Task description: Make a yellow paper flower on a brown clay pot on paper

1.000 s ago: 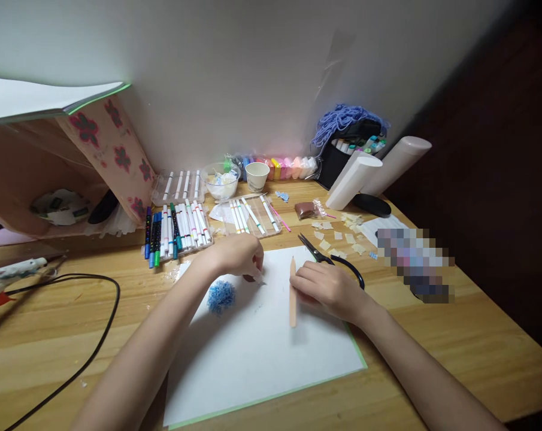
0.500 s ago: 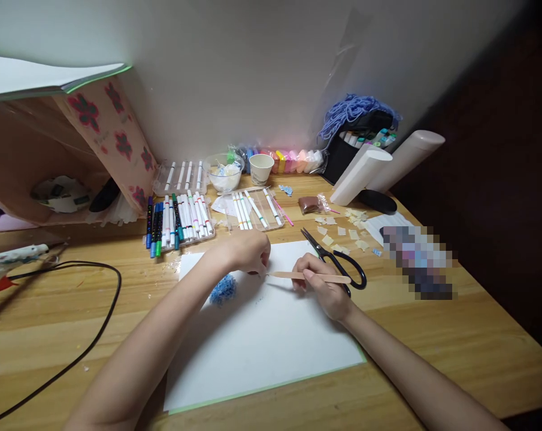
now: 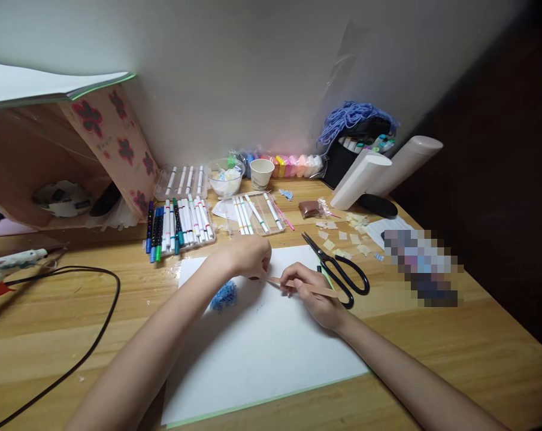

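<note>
My right hand [image 3: 314,302] is closed on a flat wooden craft stick [image 3: 321,290], which slants across the fingers with its left end close to my left hand [image 3: 253,258]. The left fingers are pinched together above the white paper [image 3: 262,365]; what they hold is hidden behind the hand. On the paper, left of centre, lies a small heap of blue bits [image 3: 224,296], and a few tiny specks are scattered below the left fingertips. Black-handled scissors [image 3: 335,266] rest partly on the paper's right edge, just beyond my right hand.
Behind the paper stand marker pens [image 3: 187,221], a clear bowl [image 3: 224,179] and a paper cup [image 3: 262,173]. Pale scraps [image 3: 342,235] lie at the right, near white tubes [image 3: 360,179]. A glue gun [image 3: 10,263] with its black cable [image 3: 111,299] is at the left.
My right hand has shifted slightly left, and the craft stick now slants down to the right instead of lying nearly level. The left hand stays pinched in almost the same place.
</note>
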A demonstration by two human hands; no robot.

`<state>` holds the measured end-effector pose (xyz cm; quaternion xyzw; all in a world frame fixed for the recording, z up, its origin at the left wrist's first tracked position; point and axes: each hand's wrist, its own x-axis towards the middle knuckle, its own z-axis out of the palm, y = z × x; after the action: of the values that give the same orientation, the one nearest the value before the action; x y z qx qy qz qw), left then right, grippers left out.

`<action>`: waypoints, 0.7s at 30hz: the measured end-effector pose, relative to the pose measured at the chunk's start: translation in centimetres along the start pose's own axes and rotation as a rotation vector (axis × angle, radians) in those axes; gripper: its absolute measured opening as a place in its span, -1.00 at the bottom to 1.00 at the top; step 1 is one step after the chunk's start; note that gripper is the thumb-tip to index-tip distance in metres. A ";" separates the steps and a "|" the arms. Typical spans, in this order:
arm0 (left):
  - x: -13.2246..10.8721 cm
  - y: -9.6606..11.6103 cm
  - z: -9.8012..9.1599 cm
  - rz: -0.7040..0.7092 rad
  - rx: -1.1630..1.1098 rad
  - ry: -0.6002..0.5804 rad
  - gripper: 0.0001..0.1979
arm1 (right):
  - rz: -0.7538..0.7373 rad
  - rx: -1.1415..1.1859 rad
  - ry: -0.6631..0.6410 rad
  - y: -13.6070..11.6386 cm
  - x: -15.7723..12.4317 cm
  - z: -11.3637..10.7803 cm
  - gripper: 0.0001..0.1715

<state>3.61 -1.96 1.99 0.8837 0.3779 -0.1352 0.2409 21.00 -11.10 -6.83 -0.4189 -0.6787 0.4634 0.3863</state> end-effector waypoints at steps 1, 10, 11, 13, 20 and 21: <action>0.1 0.0 0.0 0.000 0.007 -0.001 -0.85 | 0.001 0.006 0.000 0.0 0.0 0.0 -0.73; -1.6 -2.2 -1.1 0.014 -0.091 0.006 -0.81 | 0.030 0.150 0.063 0.1 0.1 -0.2 -0.69; -2.0 -2.6 -1.4 0.007 -0.106 -0.016 -0.82 | 0.038 0.171 0.065 0.1 0.1 -0.1 -0.69; -2.6 -3.2 -1.7 -0.015 -0.125 -0.063 -0.83 | 0.058 0.198 0.064 0.0 0.2 0.1 -0.70; -1.4 -3.4 -0.9 0.023 -0.156 -0.011 -0.83 | 0.031 0.124 0.027 -0.3 0.2 0.6 -0.71; -1.1 -3.3 -0.7 0.030 -0.160 0.002 -0.83 | 0.023 0.108 0.025 -0.3 0.2 0.7 -0.71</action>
<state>0.50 -0.29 1.99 0.8672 0.3746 -0.1002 0.3125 20.28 -11.18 -6.71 -0.4111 -0.6429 0.4984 0.4113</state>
